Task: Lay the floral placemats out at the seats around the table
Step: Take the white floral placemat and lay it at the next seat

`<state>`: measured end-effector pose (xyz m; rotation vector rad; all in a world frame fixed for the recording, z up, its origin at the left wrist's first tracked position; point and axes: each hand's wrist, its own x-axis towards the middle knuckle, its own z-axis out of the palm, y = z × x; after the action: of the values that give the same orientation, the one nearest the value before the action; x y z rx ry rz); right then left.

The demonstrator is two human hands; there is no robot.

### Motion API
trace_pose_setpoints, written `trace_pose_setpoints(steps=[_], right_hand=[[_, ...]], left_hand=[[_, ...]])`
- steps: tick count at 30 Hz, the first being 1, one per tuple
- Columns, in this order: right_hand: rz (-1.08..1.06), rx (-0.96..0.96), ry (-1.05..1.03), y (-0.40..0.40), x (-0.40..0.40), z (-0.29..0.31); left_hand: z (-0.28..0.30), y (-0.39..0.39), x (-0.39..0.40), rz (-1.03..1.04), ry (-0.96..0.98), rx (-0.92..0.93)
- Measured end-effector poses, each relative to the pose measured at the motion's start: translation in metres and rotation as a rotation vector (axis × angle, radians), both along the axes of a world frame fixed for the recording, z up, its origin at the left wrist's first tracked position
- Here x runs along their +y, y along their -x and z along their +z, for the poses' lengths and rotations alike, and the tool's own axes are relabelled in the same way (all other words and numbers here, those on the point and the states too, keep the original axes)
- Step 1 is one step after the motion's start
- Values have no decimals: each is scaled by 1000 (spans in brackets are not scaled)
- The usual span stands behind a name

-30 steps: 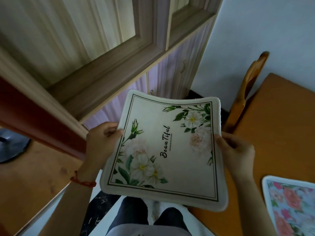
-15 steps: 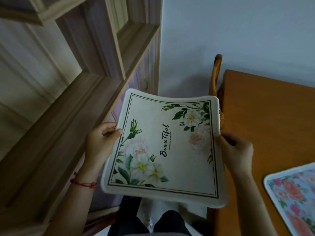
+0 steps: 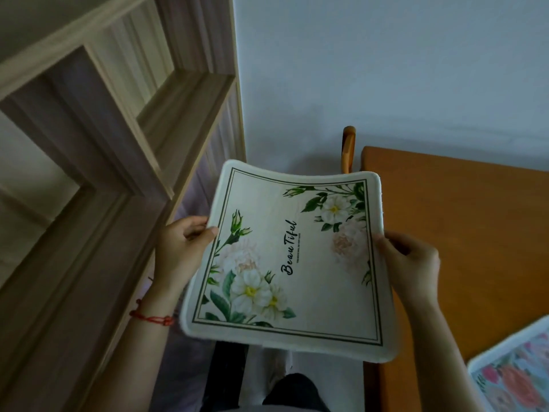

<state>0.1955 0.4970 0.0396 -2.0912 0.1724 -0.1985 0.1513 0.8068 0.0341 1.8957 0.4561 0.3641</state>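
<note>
Nearest the camera, dark trouser legs (image 3: 294, 391) show below the mat, over a pale floor.

Cream mat (image 3: 292, 260): held in the air, printed side up, at chest level in front of the person. It is not yet on the table; only its right edge overlaps the table's left edge in this view. It sags slightly between the two grips, which suggests a soft, flexible piece.

Left hand (image 3: 181, 248): closed on the mat's left edge, thumb on top, fingers curled beneath. A red cord sits on that wrist.

Right hand (image 3: 411, 263): closed on the right edge in the same manner, thumb on top. Gripping opposite edges keeps the mat spread flat and level, judged ready for lowering in one piece.

Pink mat (image 3: 517, 376): lying flat on the table at lower right, well apart from the held one. One seat is judged served.

Table (image 3: 463, 233): orange-brown wood, smooth, bare across its far left portion. A chair back (image 3: 348, 148) stands just beyond its far left corner, marking a seat; that bare area is judged the likely next place.

Room: wooden cabinet (image 3: 104, 173) with panelled framing at left, plain pale wall (image 3: 386, 69) beyond. Light is dim.
</note>
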Motion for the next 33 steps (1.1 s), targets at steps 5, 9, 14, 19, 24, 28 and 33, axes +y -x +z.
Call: trace_pose_setpoints(steps=[5, 9, 14, 19, 24, 28, 33], right_hand=[[-38, -1, -14, -52, -6, 3], [-54, 3, -38, -85, -10, 5], [-104, 9, -43, -116, -12, 4], [-194, 16, -30, -143, -11, 2], [-293, 29, -41, -167, -6, 5], [-378, 6, -45, -175, -7, 6], [-469, 12, -59, -173, -17, 6]], left_hand=[[4, -57, -2, -15, -23, 6], [6, -97, -3, -33, -48, 32], [13, -147, -7, -87, -67, 36], [10, -208, -5, -167, -50, 26], [13, -262, -4, -275, -35, 18], [12, -295, -12, -332, -22, 10], [9, -323, -33, -434, -4, 30]])
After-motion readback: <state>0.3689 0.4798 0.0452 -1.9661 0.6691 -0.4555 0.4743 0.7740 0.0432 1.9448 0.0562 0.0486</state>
